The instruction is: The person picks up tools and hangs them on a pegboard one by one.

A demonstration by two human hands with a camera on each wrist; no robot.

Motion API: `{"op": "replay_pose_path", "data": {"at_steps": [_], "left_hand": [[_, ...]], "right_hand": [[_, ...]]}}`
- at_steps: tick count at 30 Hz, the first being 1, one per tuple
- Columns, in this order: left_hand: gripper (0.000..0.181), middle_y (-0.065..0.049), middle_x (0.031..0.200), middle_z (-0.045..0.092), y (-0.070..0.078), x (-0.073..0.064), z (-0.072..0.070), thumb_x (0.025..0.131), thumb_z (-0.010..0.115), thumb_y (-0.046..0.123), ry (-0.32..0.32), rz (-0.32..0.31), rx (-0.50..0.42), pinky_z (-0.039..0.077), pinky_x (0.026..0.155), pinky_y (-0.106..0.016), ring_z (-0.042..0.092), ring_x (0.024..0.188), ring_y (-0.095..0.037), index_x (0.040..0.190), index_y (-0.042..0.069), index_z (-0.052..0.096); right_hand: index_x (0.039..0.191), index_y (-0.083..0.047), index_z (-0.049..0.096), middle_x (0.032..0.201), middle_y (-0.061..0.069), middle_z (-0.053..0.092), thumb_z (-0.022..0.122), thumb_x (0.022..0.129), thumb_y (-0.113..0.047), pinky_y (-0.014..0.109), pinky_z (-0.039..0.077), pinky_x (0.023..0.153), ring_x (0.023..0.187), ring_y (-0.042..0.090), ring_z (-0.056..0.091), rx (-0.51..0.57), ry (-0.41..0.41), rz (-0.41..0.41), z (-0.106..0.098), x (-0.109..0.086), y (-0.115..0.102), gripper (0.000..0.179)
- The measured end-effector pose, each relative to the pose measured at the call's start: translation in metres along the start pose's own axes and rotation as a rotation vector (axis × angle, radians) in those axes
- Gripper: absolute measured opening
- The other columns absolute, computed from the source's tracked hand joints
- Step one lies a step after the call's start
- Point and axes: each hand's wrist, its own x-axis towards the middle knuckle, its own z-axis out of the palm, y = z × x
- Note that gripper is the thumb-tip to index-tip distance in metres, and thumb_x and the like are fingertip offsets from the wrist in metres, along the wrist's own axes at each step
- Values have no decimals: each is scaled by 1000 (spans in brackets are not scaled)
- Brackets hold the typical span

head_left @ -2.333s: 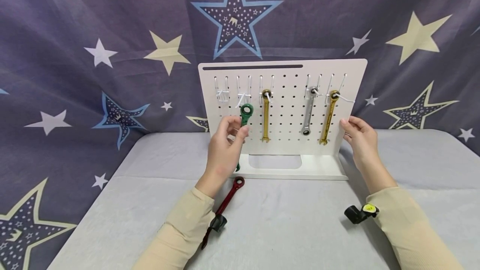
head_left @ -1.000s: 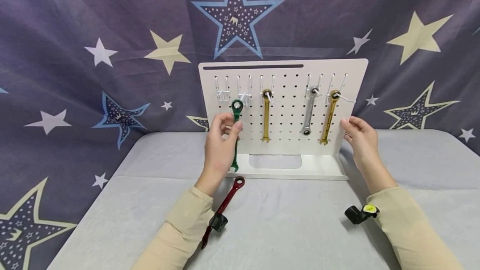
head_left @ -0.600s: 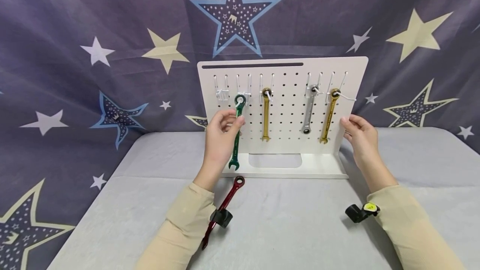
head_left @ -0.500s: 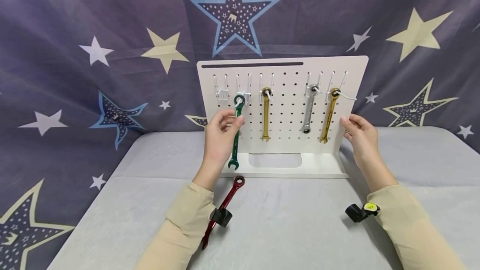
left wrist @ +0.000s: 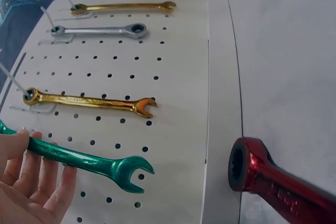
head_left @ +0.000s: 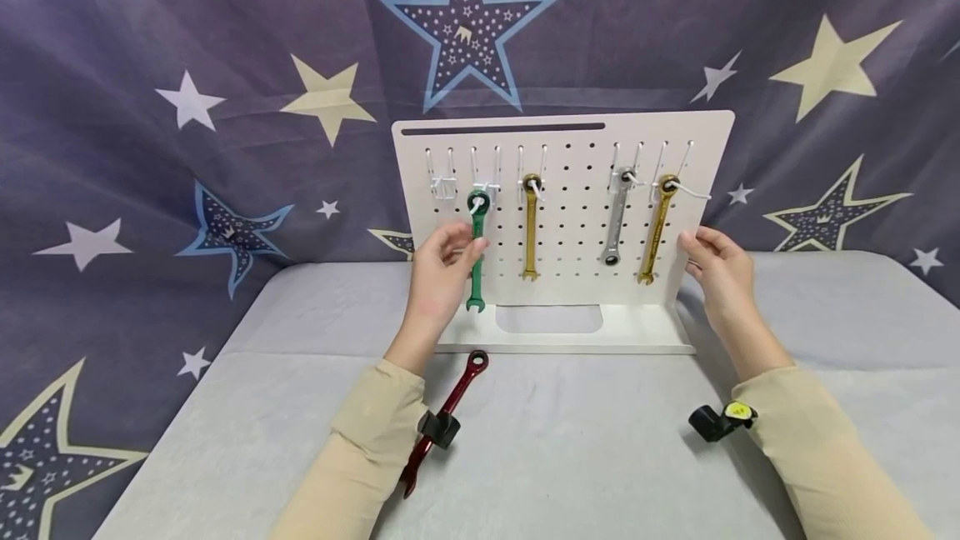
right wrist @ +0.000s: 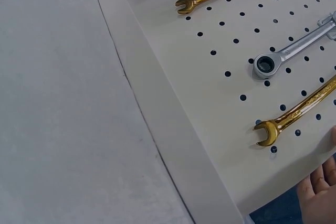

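My left hand (head_left: 437, 277) pinches a green ratchet combination wrench (head_left: 477, 283) by its shaft, thumb in front. The wrench hangs nearly upright, its open end down, and a white hook's tip shows through its ring. In the left wrist view the ring end of the green wrench (left wrist: 84, 160) is cut off by the frame. The white pegboard (head_left: 577, 282) stands upright on its base. Its right edge is gripped by my right hand (head_left: 723, 282), thumb in front and fingers behind. A red ratchet wrench (head_left: 457, 394) lies on the table, partly behind the left wrist's camera.
On other hooks hang a gold wrench (head_left: 531, 232), a silver wrench (head_left: 617, 219) and a second gold wrench (head_left: 657, 232). The far-left hook (head_left: 444, 187) bears nothing. A grey cloth covers the table (head_left: 570, 440); a star-patterned curtain (head_left: 247, 107) hangs behind.
The left hand has brought the green wrench up and left, then onto the second hook from the left. Its lower end has swung toward the board. The right hand stays at the board's edge.
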Motion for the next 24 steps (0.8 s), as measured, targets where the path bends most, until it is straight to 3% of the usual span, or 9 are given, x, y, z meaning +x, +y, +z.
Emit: {"op": "replay_pose_path", "data": {"at_steps": [12, 24], "left_hand": [[26, -22, 110, 68, -8, 13, -4, 94, 70, 11, 5, -29, -5, 57, 79, -35, 69, 96, -31, 114, -5, 66], [28, -21, 109, 67, -7, 24, 4, 94, 69, 11, -15, -84, -7, 57, 79, -33, 67, 97, -28, 116, -7, 65]], "right_hand": [[102, -12, 58, 91, -4, 55, 73, 91, -21, 14, 49, 71, 84, 5, 54, -33, -7, 4, 1, 1, -3, 20], [99, -12, 59, 84, -6, 56, 72, 92, -15, 15, 48, 69, 79, 4, 54, 6, 14, 18, 0, 2, -1, 15]]}}
